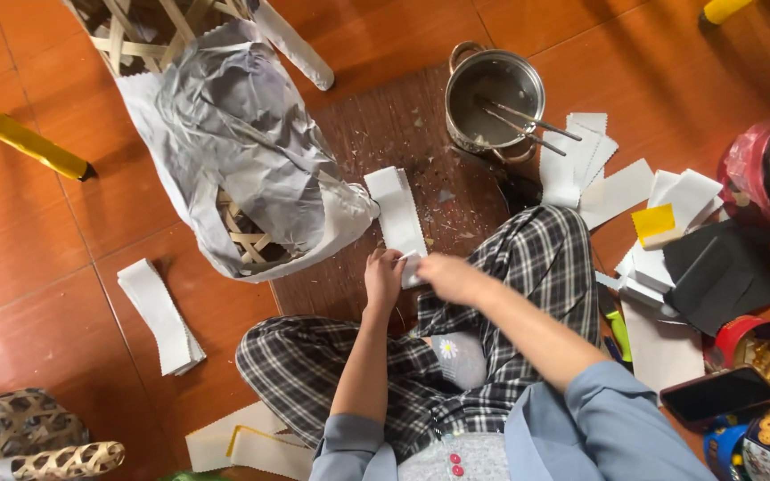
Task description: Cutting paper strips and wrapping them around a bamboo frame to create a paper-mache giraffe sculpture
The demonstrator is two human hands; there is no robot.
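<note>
Head view: the left hand [382,278] and right hand [446,274] are both pinching the near end of a white paper strip [397,216], fingers pressed together on it, over the floor mat [385,134].

Red-brown tiled floor [37,232] underneath, bearing a brown woven mat [385,142], a steel pot [495,96] at its far edge, a white strip stack [162,316] lying left, and scattered paper pieces [617,191] right.
</note>
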